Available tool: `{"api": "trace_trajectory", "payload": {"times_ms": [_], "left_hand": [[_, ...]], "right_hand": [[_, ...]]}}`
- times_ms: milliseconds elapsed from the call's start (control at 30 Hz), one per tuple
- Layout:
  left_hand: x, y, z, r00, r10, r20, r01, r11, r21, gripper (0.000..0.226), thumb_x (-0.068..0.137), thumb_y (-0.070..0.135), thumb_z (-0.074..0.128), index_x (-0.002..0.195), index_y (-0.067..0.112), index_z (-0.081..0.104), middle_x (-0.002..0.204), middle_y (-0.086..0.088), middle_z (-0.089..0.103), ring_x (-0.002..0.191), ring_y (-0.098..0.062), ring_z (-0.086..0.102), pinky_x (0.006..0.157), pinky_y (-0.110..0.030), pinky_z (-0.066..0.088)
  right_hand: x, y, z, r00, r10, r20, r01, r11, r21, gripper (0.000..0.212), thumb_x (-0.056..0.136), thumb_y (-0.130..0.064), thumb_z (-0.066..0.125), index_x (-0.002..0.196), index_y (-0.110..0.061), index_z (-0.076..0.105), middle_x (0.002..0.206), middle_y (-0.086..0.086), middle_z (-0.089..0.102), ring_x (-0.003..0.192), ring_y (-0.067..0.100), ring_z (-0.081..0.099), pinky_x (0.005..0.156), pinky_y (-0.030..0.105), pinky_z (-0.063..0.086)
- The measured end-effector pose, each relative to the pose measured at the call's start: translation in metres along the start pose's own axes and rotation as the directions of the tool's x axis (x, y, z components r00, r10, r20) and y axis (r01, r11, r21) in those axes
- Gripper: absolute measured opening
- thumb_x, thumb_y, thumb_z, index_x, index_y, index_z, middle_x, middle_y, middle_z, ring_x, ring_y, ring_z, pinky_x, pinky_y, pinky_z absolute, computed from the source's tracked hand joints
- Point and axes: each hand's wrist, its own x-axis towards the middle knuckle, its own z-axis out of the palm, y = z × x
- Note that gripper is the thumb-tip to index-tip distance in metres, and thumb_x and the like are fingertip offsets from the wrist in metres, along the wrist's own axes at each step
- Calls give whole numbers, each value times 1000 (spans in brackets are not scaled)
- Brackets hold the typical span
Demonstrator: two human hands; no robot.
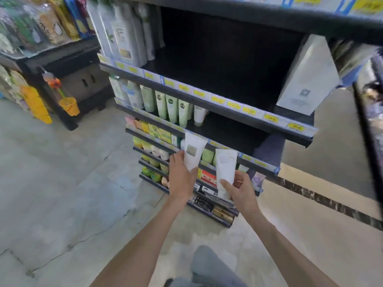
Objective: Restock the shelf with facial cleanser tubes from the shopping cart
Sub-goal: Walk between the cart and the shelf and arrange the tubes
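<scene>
Tubes [194, 152] upright, caps down

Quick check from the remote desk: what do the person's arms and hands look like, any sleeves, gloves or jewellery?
Both forearms are bare up to the frame edge, no sleeves showing. The left hand and right hand wear no gloves; no watch, ring or wristband is visible.

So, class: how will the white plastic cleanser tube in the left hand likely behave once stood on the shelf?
The white plastic cleanser tube looks light, since the left hand holds it by its narrow end. Tall and slim, it probably tips easily. Its flattened shape likely won't roll.
</scene>
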Motion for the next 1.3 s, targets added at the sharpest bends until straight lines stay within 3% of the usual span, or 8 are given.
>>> {"api": "trace_trajectory", "payload": {"times_ms": [167, 300, 600, 667, 900, 1067, 1200, 1300], "left_hand": [[55, 9, 10, 999, 44, -26, -45, 998, -53, 67, 84, 15, 81, 138, 15, 41, 134, 1, 47, 122, -17, 50, 104, -36, 50], [92, 14, 18, 999, 34, -34, -37, 995, -91, 64, 85, 19, 81, 135, 17, 40, 133, 0, 50, 119, -21, 57, 99, -43, 54], [148, 9, 54, 994, 31, -108, -55, 974, -222, 61, 90, 12, 76, 138, 13, 37, 139, -5, 42, 124, -22, 53, 102, -31, 50], [159, 8, 62, 994, 29, -108, -51, 977, -206, 61, 91, 12, 75, 139, 12, 37, 141, -6, 42, 122, -22, 53, 97, -25, 48], [194, 6, 92, 993, 27, -115, -47, 984, -173, 56, 91, 13, 75, 134, 13, 39, 134, -3, 46, 117, -24, 56, 92, -40, 57], [201, -12, 113, 993, 35, -115, -42, 997, -59, 61, 88, 12, 77, 137, 14, 41, 135, -4, 49, 124, -27, 53, 101, -44, 52], [209, -14, 119, 986, 61, -157, -52, 997, 64, 64, 86, 20, 78, 139, 16, 43, 134, -3, 54, 131, -25, 47, 112, -43, 40], [210, -16, 121, 983, 39, -180, -30, 998, 56, 65, 85, 17, 79, 139, 16, 42, 135, -5, 50, 129, -26, 48, 108, -42, 41]], "right_hand": [[30, -3, 16, 1000, 5, -31, -6, 1000, -21, 47, 90, -26, 78, 127, -21, 49, 119, -6, 63, 103, 8, 64, 81, 32, 62], [57, -16, 32, 998, 4, -66, -6, 999, -32, 52, 88, -21, 80, 130, -18, 48, 117, -7, 61, 99, 0, 62, 68, 13, 53], [101, -18, 48, 997, 14, -75, -18, 998, -57, 54, 87, -25, 80, 125, -26, 42, 112, -15, 58, 102, 6, 62, 75, 20, 53], [107, -18, 49, 997, 13, -74, -18, 997, -75, 56, 87, -26, 80, 126, -27, 40, 111, -19, 56, 104, 7, 62, 74, 21, 56], [128, -27, 56, 994, 61, -90, -69, 993, -91, 56, 88, -19, 79, 124, -25, 36, 106, -23, 51, 97, -3, 55, 58, 3, 47], [141, -29, 62, 989, 109, -104, -119, 989, -93, 62, 87, -17, 80, 130, -24, 36, 119, -10, 51, 108, 11, 55, 52, 8, 47], [147, -26, 65, 986, 122, -110, -133, 987, -91, 64, 86, -15, 81, 133, -21, 37, 121, -9, 51, 108, 11, 54, 52, 6, 47], [149, -22, 66, 985, 130, -112, -144, 982, -124, 64, 86, -17, 81, 132, -23, 36, 122, -12, 51, 108, 8, 53, 55, 9, 47]]}}
